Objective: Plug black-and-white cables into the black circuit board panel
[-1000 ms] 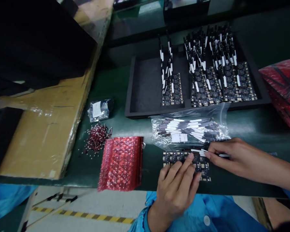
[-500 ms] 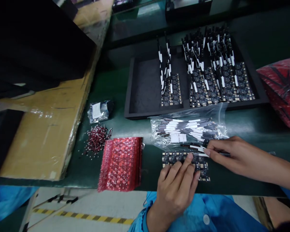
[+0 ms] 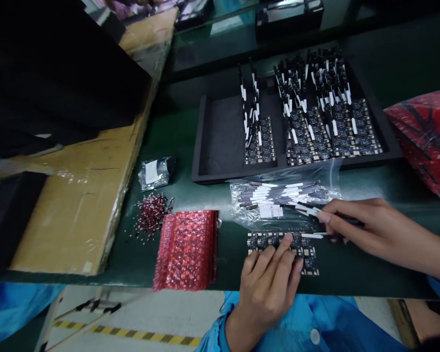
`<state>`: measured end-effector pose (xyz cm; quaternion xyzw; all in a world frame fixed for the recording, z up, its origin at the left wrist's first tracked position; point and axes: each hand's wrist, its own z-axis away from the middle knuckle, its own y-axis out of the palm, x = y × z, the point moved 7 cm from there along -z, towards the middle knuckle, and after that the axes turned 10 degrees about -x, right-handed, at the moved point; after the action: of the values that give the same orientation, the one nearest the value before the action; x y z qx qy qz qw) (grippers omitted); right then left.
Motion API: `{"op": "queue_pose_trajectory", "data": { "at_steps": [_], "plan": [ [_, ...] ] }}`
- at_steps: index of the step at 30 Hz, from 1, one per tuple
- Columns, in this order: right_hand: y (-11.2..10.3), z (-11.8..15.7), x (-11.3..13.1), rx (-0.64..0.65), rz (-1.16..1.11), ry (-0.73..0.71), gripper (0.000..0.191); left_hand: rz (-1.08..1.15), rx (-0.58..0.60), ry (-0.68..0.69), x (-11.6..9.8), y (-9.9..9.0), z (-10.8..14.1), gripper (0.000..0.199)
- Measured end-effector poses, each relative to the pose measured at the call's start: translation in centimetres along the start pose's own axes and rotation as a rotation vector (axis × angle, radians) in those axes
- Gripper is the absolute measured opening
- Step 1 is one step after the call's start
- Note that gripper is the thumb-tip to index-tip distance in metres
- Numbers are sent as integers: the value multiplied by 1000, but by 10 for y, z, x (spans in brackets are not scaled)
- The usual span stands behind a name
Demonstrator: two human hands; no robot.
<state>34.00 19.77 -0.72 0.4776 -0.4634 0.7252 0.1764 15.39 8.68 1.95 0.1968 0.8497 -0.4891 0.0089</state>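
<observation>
My left hand (image 3: pixel 266 278) lies over a dark circuit board panel (image 3: pixel 311 261) at the table's front edge. Its fingers are spread and rest on the board, the index fingertip near the upper edge. My right hand (image 3: pixel 366 230) is closed in a pinch on a few thin black-and-white flex cables (image 3: pixel 303 209), just right of the board. Another white-marked strip (image 3: pixel 311 236) sticks out along the board's upper right edge. Behind the hands is a clear zip bag (image 3: pixel 242 220) with several flex cables (image 3: pixel 258 194) and a white label.
A black tray (image 3: pixel 200 142) at the back holds circuit boards (image 3: pixel 266 139) with cables attached. Left of my hands are a red bubble-wrap pack (image 3: pixel 187 249), a pile of small red-and-white parts (image 3: pixel 152 212) and a silver bag (image 3: pixel 156 173). Red plastic wrapping (image 3: pixel 425 137) lies right; cardboard (image 3: pixel 69 205) lies left.
My right hand has moved slightly right with the flex cables, away from my left fingertips. My left hand stays on the board. The whole view has shifted a little.
</observation>
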Motion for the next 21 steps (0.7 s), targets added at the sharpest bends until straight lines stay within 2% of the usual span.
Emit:
{"op": "queue_pose_trajectory", "data": {
  "at_steps": [2, 5, 9, 12, 16, 21],
  "plan": [
    [-12, -1, 1, -108, 15, -21, 38, -21, -11, 12, 0, -1, 2, 19],
    [-23, -1, 1, -201, 23, -9, 41, -36, -55, 55, -2, -5, 6, 20],
    [-27, 0, 3, -280, 40, -19, 41, -33, -71, 124, -8, -9, 11, 18],
    [-26, 1, 1, -334, 74, -34, 38, -43, -37, 93, -9, -7, 12, 20],
    [-23, 1, -3, -315, 87, -11, 39, -35, -21, 8, -8, -2, 11, 24],
    [-16, 1, -1, -188, -8, 54, 33, -8, -6, -65, -3, 1, 9, 21]
  ]
}}
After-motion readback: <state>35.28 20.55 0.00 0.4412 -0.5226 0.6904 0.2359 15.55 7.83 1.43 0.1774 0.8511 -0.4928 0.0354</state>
